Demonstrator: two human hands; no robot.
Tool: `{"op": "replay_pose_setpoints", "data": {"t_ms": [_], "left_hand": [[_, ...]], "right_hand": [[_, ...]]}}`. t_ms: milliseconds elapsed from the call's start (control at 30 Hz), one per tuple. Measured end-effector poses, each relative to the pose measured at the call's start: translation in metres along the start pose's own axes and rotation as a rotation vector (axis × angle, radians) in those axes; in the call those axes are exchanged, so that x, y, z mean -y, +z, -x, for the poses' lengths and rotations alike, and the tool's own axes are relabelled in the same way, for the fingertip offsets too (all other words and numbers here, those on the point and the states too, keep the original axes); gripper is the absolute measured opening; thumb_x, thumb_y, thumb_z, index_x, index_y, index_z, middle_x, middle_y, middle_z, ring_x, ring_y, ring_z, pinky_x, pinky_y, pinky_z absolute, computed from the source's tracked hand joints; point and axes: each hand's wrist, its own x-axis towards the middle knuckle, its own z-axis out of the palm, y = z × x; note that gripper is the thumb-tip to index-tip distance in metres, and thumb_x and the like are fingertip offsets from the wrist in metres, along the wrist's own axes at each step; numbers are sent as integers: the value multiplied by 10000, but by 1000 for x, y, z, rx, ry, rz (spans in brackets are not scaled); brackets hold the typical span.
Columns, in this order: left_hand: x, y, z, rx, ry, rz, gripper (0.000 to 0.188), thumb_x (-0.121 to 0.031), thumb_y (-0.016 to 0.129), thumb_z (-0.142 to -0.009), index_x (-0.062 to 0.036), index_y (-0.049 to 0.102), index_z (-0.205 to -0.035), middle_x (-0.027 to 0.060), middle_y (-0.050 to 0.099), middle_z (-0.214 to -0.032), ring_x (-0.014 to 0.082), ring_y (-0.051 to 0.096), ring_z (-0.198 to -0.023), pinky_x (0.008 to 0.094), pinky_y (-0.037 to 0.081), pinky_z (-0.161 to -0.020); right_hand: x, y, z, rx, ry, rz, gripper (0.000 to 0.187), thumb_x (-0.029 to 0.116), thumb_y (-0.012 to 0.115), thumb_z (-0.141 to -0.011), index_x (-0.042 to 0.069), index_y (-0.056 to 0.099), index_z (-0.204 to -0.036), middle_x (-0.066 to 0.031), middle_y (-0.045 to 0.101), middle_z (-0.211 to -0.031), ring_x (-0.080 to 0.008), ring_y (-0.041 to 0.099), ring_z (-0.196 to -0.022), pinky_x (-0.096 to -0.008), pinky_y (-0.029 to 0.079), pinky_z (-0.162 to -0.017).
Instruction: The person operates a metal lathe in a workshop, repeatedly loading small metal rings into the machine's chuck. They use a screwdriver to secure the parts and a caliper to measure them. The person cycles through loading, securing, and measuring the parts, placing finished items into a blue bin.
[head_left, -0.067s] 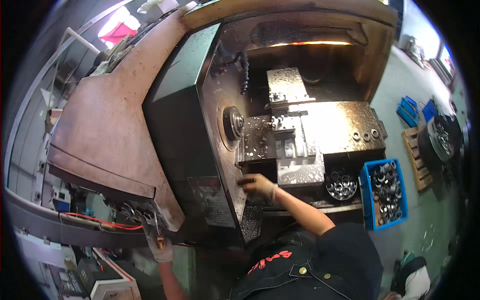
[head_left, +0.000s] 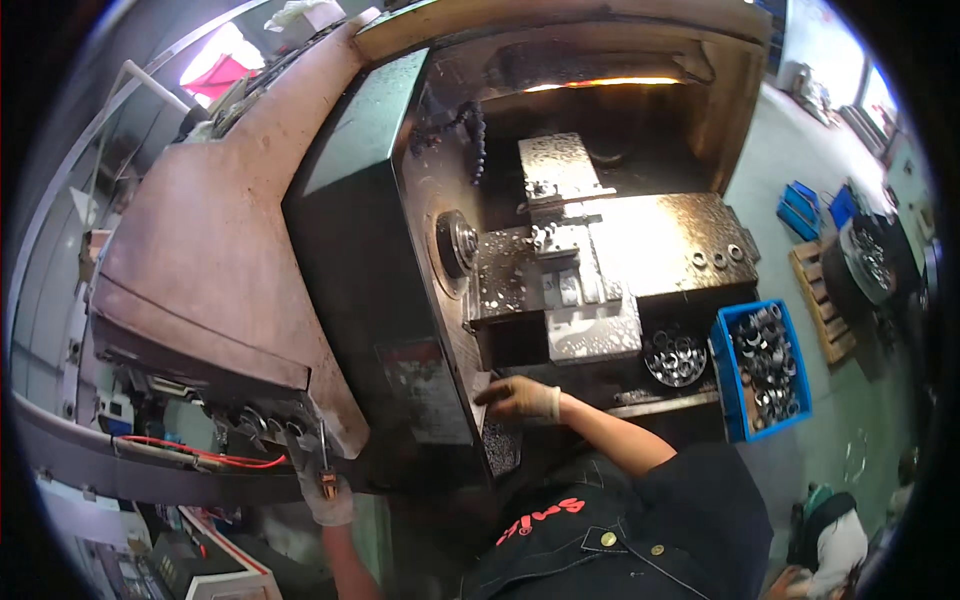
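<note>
A large metalworking machine (head_left: pixel 190 240) fills the view from 9 o'clock round to 2 o'clock, its lit working space wide open just above centre. Its tall black door (head_left: pixel 345 250) stands at 9 o'clock, leaving the inside exposed. At between 3 and 4 o'clock, a blue crate (head_left: pixel 729 395) full of metal rings sits beside the machine, probably so the parts are within reach.

The right hand (head_left: pixel 524 398), gloved, is at 5 o'clock from centre, with its fingers pointing towards 9. The fingertips come right up to the door's near edge; whether they close on that edge or only rest near it, I cannot tell. The left hand (head_left: pixel 332 500), in a pale glove, is raised at 7 o'clock, its fingers reaching up towards 11.

A round pan (head_left: pixel 678 384) of rings sits near the crate, on its 9 o'clock side. The round chuck (head_left: pixel 454 244) is near centre, towards 11, well above the right fingers.

A thin tool with an orange-brown handle (head_left: pixel 328 483) lies against the left hand, its shaft pointing to 12, seemingly kept handy there; how tightly the fingers hold it, I cannot tell. The dark knobs (head_left: pixel 252 420) are just beyond those fingertips, towards 10. Three rings (head_left: pixel 719 263) line up near 3 o'clock, well apart from both hands.
</note>
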Motion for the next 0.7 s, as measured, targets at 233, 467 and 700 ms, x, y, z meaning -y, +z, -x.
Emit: {"op": "replay_pose_setpoints", "data": {"t_ms": [233, 467, 700], "left_hand": [[-112, 28, -12, 195, 286, -548, 386, 2, 545, -723, 16, 549, -1109, 182, 448, -1317, 371, 556, -1041, 402, 457, -866], [-54, 8, -15, 252, 317, -596, 452, 31, 517, -749, 1, 509, -1200, 185, 563, -1113, 352, 590, -917, 399, 482, -812], [-3, 37, 103, 330, 53, 244, 362, -82, 492, -873, -25, 484, -1230, 64, 583, -1057, 172, 559, -990, 271, 497, -718]], "right_hand": [[-1, 144, 88, -178, -4, 79, 514, 84, 667, -782, -6, 487, -1255, -61, 620, -1054, -94, 543, -920, -259, 470, -802], [-2, 167, 88, -305, -5, 126, 529, 136, 700, -781, -50, 483, -1226, -76, 629, -1039, -105, 559, -918, -263, 476, -793], [11, 165, 126, -344, -50, 123, 465, 118, 680, -783, 24, 537, -1215, -29, 634, -1003, -95, 557, -867, -254, 473, -746]]}}
